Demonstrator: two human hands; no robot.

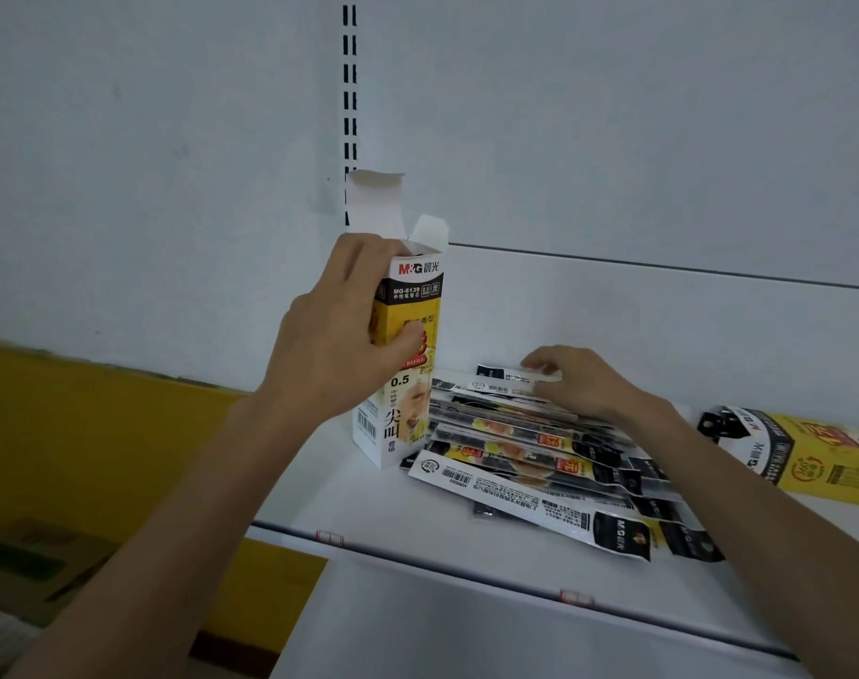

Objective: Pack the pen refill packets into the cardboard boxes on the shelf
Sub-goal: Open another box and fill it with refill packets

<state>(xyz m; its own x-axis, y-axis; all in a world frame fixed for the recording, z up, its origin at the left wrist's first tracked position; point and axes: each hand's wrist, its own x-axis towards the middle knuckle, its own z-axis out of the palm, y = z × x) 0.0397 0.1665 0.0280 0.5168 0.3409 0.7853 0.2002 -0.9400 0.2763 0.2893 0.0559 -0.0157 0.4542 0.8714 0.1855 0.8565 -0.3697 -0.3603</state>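
Observation:
A tall white and yellow cardboard box (pixel 408 419) stands upright on the white shelf (pixel 417 526), its top flaps open. My left hand (pixel 339 335) grips the box around its upper half. To its right lies a loose pile of pen refill packets (pixel 540 463), flat and fanned out. My right hand (pixel 579 379) rests on the far top of the pile, fingers pinching the end of one white packet (pixel 515 379). Whether anything is inside the box cannot be seen.
A second yellow box (pixel 809 458) lies flattened on the shelf at the far right. The white back panel carries a slotted upright (pixel 350 90). Below left are a yellow wall (pixel 99 433) and a brown carton (pixel 35 566) on the floor.

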